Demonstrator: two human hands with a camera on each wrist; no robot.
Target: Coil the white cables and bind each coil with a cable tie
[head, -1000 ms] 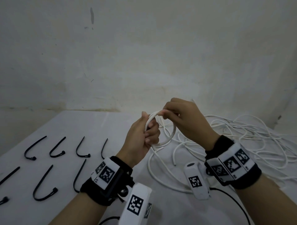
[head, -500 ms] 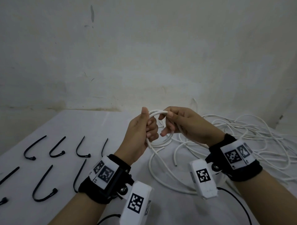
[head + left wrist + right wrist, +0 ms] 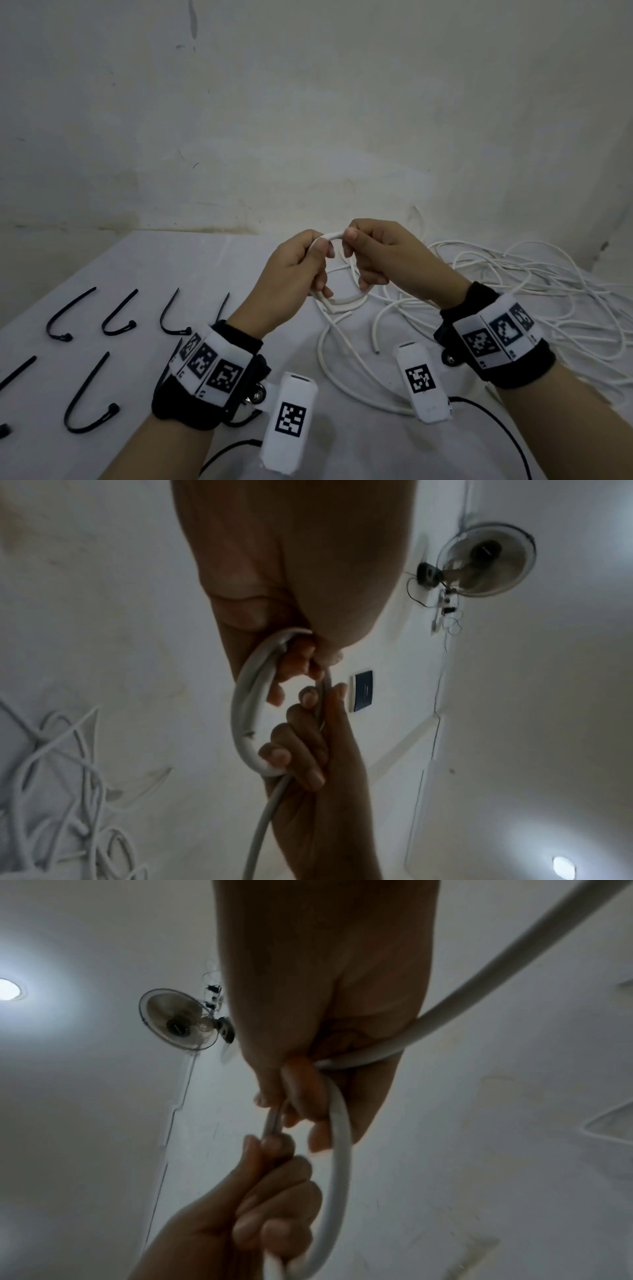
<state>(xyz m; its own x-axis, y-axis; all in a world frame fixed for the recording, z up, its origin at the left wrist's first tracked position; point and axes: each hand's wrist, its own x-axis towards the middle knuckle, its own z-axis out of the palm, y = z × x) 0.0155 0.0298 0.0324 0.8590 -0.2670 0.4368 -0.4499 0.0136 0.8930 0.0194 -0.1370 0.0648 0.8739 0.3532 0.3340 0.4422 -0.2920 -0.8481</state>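
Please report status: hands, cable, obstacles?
Left hand grips small coil. Right hand pinches cable at top. No cable tie on yet. Nothing blocking.

Dim, flat light – ceiling lamp (image 3: 563, 867) glare, wide-angle bending, soft blur

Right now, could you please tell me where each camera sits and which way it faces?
Head: on the head, looking down at the table; both hands and wrist bands show.
Left wrist: under the left hand, facing up to the wall fan.
Right wrist: under the right hand, facing up likewise.
All share the white cable loop.
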